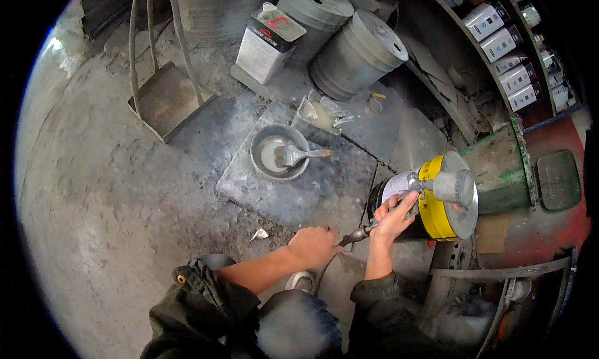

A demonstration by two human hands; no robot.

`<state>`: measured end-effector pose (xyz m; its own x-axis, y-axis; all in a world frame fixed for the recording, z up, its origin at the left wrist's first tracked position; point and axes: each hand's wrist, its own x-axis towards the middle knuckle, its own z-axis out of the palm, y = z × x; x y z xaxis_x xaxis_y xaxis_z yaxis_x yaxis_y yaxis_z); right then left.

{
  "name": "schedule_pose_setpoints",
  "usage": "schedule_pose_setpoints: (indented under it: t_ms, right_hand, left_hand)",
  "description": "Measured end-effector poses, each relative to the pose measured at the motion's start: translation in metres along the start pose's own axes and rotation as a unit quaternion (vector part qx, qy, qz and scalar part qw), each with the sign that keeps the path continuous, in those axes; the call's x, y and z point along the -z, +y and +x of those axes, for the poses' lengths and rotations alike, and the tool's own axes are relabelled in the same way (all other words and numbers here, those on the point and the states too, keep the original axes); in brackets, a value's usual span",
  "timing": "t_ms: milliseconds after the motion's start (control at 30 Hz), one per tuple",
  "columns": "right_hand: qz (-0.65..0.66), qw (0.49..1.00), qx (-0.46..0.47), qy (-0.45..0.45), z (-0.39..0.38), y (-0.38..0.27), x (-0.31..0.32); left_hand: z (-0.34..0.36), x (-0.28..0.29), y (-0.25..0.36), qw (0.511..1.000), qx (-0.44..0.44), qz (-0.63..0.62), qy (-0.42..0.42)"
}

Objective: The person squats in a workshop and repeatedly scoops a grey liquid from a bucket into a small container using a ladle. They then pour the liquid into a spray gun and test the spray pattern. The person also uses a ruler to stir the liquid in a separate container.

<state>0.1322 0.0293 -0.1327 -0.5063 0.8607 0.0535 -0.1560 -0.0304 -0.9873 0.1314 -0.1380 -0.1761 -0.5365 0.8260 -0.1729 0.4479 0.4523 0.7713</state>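
My right hand (390, 220) is closed around the handle of a spray gun (417, 185). The gun's grey cup (454, 185) points to the right, in front of a yellow, white and black drum (438, 218). A dark air hose (354, 237) runs from the gun's handle down to the left. My left hand (313, 245) is closed on this hose, low above the floor; its fingers are partly hidden. Ahead of both hands stands a grey bucket (254, 148) with pale liquid inside. A paintbrush (306, 153) rests across its rim, bristles inward.
A long-handled dustpan (165, 103) stands at the far left. Behind the bucket are a rectangular can (265, 50), metal drums (365, 50) and a crumpled plastic tray (319, 114). Shelves of cans (499, 45) fill the upper right. A metal frame (499, 273) is at the lower right.
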Motion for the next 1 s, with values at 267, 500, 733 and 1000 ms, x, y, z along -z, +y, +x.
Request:
schedule_pose_setpoints:
  t_ms: [267,500,733,1000]
  right_hand:
    - [0.016,1.000,-0.007,-0.013,0.005,-0.004,-0.004]
    - [0.095,0.982,-0.147,-0.075,0.012,0.008,-0.014]
    - [0.229,0.948,-0.175,-0.138,-0.016,-0.081,-0.030]
    - [0.238,0.952,-0.111,-0.156,0.002,-0.059,-0.080]
  left_hand:
    - [0.020,-0.019,-0.008,0.996,-0.019,-0.083,-0.034]
    - [0.005,-0.019,-0.037,0.967,0.003,-0.246,-0.061]
    - [0.026,-0.011,0.024,0.848,-0.162,-0.446,0.237]
    - [0.011,0.051,0.025,0.849,-0.083,-0.429,0.298]
